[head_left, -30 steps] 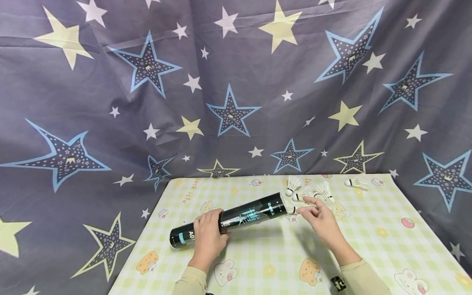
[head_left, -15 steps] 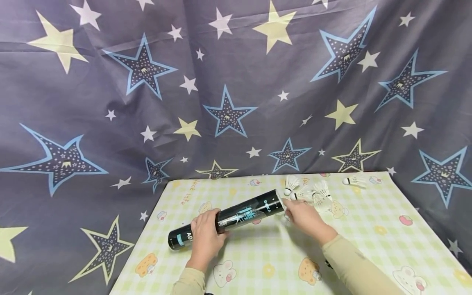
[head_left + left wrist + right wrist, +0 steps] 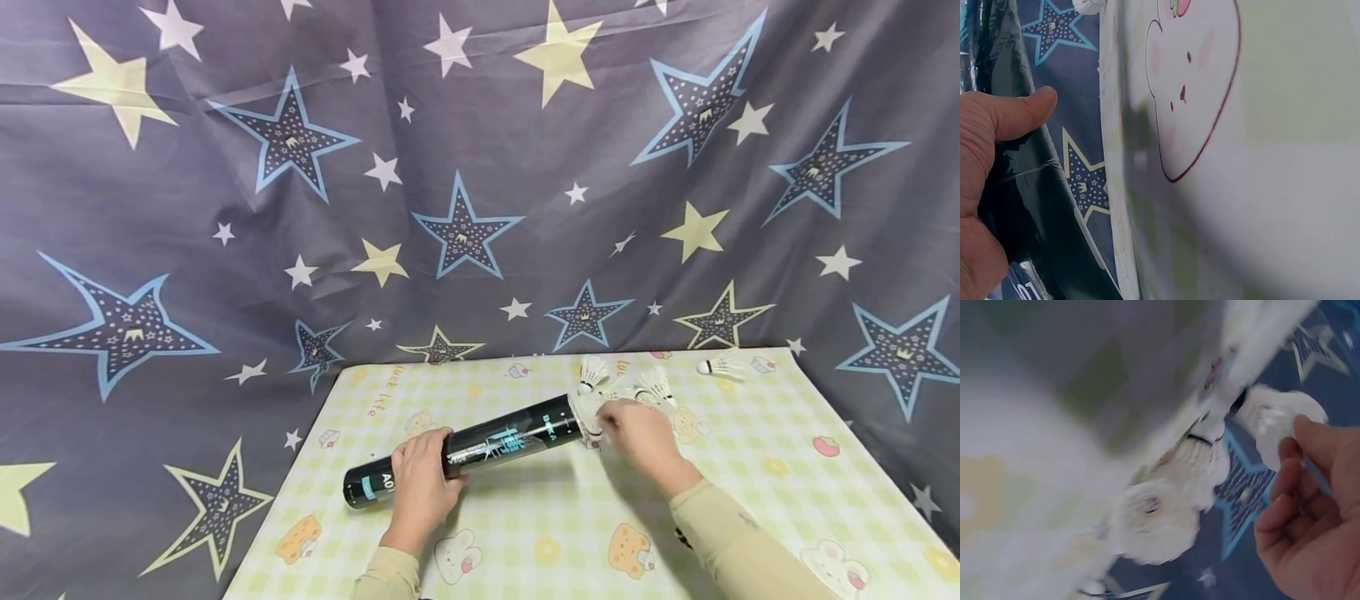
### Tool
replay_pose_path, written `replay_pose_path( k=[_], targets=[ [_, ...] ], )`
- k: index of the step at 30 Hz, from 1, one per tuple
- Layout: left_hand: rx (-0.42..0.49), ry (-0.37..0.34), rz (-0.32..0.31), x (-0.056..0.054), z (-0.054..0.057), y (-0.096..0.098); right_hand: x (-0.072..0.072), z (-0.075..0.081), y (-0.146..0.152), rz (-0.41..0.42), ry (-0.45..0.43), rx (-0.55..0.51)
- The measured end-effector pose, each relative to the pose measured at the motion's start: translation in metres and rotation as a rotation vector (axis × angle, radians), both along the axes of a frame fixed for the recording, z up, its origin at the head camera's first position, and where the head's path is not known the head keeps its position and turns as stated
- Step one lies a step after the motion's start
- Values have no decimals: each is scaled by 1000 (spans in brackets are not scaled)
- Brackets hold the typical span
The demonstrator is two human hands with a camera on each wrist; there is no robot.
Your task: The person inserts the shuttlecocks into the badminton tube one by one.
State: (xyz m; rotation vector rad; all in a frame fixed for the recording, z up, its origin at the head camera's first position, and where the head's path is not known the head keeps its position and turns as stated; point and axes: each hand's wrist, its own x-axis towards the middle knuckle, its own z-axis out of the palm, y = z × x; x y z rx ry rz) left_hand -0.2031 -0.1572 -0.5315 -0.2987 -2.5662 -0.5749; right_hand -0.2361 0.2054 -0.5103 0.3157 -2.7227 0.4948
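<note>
My left hand [image 3: 423, 483] grips a black shuttlecock tube [image 3: 517, 433] round its lower part, tilted with its mouth end raised to the right. In the left wrist view, the thumb of the left hand [image 3: 991, 137] lies across the black tube [image 3: 1041, 206]. Just off the mouth, my right hand [image 3: 645, 437] pinches a white feather shuttlecock [image 3: 587, 414]. Seen from the right wrist, the thumb and fingers of the right hand [image 3: 1310, 512] hold that shuttlecock [image 3: 1275, 422] by its feather skirt. How far it sits within the tube is hidden.
Several loose shuttlecocks lie behind the right hand, one at the left [image 3: 593, 374] and one further right [image 3: 655, 386]. Another shuttlecock [image 3: 722, 367] lies apart near the table's back edge. A checked cloth [image 3: 750, 500] covers the table, and a starry curtain [image 3: 480, 125] hangs behind.
The right hand went to the tube's mouth, then drew back slightly right, and white feathers show between them. The tube's mouth end rose and dipped a little; the left hand kept its grip.
</note>
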Motion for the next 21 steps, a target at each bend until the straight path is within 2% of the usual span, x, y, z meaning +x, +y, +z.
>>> replay_pose_path(
  k=[2,5,8,10,11,13,14,19,21],
  targets=[
    [-7,3,2,0,-1,0,7,5,15,-72,-91,-251],
    [-18,15,0,0,-2,1,19,10,37,-149,-286,-688],
    [-30,34,2,-1,-4,1,33,13,49,-144,-446,-1144],
    [-40,49,8,-1,-5,1,40,14,48,-103,-515,-1344],
    [-43,52,11,-2,-5,1,43,15,44,-79,-533,-1405],
    [-49,56,16,-1,-5,2,47,17,32,-31,-551,-1451],
    [-50,55,15,-1,-5,2,48,18,25,-3,-557,-1434],
    [-44,30,-4,0,-4,7,55,21,-7,118,-563,-1240],
    [-42,21,-8,1,-3,9,58,22,-14,117,-528,-1172]
  ],
)
